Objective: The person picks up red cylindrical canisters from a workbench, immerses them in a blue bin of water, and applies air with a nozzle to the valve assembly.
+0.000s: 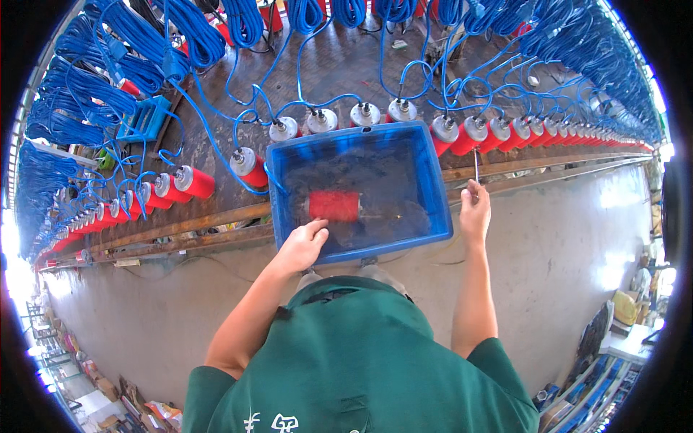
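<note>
- While the left hand (302,245) hangs over the near wall of the blue tub (439,187) at the centre of the frame, its fingers are partly curled, close to the lower edge of the lone red cylinder (333,206); whether they touch or grip it, I cannot tell;
- that red cylinder lies on its side inside the tub, left of the middle of the frame;
- right of centre, the right hand (474,209) is nearly closed, fingertips pinching a slim metal rod (476,164) that points up the frame, its upper end by a row of red cylinders with silvery caps (496,135);
- this row runs toward the right rim of the frame; another row of red cylinders (193,182) slopes down to the left; both sit along the near edge of the brown worktop (346,65);
- thin blue cables rise from the caps; thick bundles of blue cable (191,36) crowd the upper left, top and upper right;
- a light blue crate (144,117) stands at the upper left; pale floor (541,238) shows at lower right
</note>
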Demonstrator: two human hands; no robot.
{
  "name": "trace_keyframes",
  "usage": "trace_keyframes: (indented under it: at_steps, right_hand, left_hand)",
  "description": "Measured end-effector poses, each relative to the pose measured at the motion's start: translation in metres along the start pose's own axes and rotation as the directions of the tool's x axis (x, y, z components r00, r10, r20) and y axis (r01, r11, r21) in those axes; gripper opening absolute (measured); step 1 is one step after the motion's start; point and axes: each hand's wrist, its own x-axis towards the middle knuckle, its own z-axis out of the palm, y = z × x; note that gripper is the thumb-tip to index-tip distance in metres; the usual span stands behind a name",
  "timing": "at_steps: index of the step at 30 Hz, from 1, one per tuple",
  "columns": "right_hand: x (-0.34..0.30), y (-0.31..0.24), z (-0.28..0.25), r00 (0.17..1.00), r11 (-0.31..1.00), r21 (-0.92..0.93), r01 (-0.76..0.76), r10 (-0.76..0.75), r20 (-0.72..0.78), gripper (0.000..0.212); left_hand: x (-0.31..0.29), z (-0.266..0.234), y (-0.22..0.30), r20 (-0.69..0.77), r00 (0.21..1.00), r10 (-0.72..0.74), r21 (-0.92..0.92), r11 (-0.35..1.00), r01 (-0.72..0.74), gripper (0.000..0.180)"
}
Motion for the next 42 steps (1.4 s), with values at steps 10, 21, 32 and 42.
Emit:
trace_keyframes:
  at_steps: [10, 21, 32, 42]
  right_hand:
    - [-0.053, -0.073, 0.037, 0.967, 0.92, -0.306, 0.244, -0.256, 0.0, 0.044]
    - [-0.056, -0.082, 0.041, 0.964, 0.875, -0.419, 0.243, -0.264, 0.009, 0.043]
    - [-0.054, -0.081, 0.041, 0.957, 0.855, -0.446, 0.265, -0.289, 0.015, 0.043]
    - [-0.056, -0.085, 0.04, 0.964, 0.872, -0.424, 0.245, -0.264, 0.015, 0.042]
  left_hand:
    - [-0.01, -0.001, 0.008, 0.1, 0.968, 0.232, 0.179, 0.953, -0.246, 0.05]
    - [-0.023, -0.017, 0.013, 0.159, 0.95, 0.268, 0.263, 0.916, -0.303, 0.052]
    - [-0.028, -0.028, 0.008, 0.211, 0.933, 0.291, 0.273, 0.899, -0.342, 0.052]
    - [-0.03, -0.028, 0.013, 0.227, 0.933, 0.279, 0.267, 0.904, -0.335, 0.052]
